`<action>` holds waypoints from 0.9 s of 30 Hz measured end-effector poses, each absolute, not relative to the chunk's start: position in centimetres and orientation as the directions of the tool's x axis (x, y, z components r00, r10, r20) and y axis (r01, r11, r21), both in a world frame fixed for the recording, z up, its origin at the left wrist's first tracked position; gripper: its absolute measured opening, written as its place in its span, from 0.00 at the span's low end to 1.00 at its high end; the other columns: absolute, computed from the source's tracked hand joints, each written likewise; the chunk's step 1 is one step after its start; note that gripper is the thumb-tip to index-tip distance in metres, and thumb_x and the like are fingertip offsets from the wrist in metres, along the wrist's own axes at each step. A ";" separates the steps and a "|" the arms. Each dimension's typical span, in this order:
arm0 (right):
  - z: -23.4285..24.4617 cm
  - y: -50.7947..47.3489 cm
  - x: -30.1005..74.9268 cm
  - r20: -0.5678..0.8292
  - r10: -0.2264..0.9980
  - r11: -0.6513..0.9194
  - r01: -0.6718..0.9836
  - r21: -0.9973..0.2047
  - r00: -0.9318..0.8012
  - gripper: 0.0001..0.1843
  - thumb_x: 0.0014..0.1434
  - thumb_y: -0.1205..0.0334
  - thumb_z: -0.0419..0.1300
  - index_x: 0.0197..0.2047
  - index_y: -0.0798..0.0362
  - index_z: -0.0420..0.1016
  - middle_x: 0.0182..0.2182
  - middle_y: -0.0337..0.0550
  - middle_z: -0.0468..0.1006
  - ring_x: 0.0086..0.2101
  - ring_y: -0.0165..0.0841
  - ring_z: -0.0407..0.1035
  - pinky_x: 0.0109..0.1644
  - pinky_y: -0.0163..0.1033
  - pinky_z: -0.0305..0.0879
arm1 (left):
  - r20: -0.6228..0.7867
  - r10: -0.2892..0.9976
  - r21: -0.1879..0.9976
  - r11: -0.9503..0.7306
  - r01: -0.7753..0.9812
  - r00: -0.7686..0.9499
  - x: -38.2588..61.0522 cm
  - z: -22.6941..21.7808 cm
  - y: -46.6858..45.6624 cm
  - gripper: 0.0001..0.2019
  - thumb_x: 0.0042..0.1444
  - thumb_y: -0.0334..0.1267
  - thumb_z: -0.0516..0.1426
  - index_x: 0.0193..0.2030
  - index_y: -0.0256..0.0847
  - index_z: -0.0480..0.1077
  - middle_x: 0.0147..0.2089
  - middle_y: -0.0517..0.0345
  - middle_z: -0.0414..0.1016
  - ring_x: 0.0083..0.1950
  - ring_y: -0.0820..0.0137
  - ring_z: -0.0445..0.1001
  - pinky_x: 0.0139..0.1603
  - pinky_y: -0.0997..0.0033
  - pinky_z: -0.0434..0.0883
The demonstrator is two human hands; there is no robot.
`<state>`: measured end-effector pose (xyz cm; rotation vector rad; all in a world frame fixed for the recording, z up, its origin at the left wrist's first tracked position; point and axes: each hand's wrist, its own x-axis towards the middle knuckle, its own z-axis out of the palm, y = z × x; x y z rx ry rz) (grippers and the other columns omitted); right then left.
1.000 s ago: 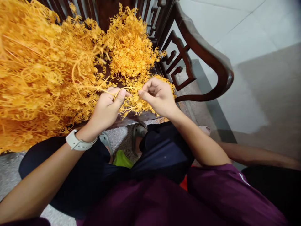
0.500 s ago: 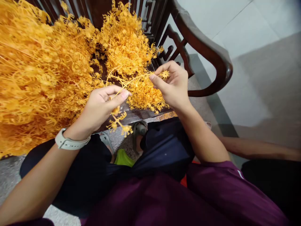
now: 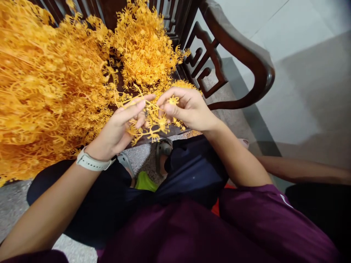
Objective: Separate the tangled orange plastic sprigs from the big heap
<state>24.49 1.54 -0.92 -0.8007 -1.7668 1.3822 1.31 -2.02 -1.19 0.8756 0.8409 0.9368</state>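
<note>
Sprig (image 3: 153,124) of orange plastic branches now hangs between both hands, in front of the seat edge of the dark wooden chair (image 3: 236,47). Half a second ago the hands were well apart, the right one raised with a stem stretched between them; now they have come together, fingertips almost touching. The left hand (image 3: 120,126) has its grip closed on the sprig, thumb and forefinger pinching a stem near the top. The right hand (image 3: 189,109) has dropped lower and pinches a small orange floret (image 3: 172,100) at the sprig's upper end.

Behind the hands, two heaps of the same orange sprigs cover the chair seat: a large heap (image 3: 46,91) on the left and a smaller heap (image 3: 145,47) by the carved armrest. The smaller heap's lower fringe lies just behind the held sprig, so where one ends is hard to tell. One pale watch (image 3: 91,162) sits on the left wrist. One green item (image 3: 145,182) shows on the floor between the knees.
</note>
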 end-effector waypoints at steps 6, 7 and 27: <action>-1.4 1.9 24.5 0.086 0.926 0.125 0.085 -0.988 -0.366 0.31 0.65 0.26 0.68 0.43 0.48 0.78 0.32 0.41 0.76 0.32 0.33 0.73 0.31 0.39 0.74 | -0.128 0.955 0.957 0.190 -0.219 0.267 0.8 -1.7 -2.0 0.14 0.67 0.55 0.68 0.43 0.48 0.84 0.21 0.66 0.54 0.24 0.70 0.55 0.30 0.67 0.65; -1.6 2.0 24.5 0.094 0.935 0.137 0.103 -0.985 -0.343 0.31 0.65 0.26 0.68 0.42 0.48 0.78 0.32 0.41 0.76 0.32 0.34 0.74 0.31 0.39 0.74 | -0.094 0.966 0.962 0.150 -0.228 0.241 0.9 -1.7 -2.0 0.14 0.66 0.55 0.70 0.40 0.47 0.82 0.24 0.64 0.60 0.27 0.70 0.60 0.33 0.67 0.68; -4.2 7.6 28.2 0.495 0.869 0.452 0.383 -0.806 0.014 0.30 0.71 0.28 0.62 0.40 0.48 0.73 0.30 0.39 0.75 0.34 0.32 0.77 0.37 0.39 0.74 | 0.223 0.954 0.957 -0.177 -0.228 0.198 2.5 -0.5 -4.5 0.16 0.71 0.53 0.66 0.35 0.47 0.79 0.37 0.56 0.80 0.41 0.64 0.79 0.49 0.62 0.77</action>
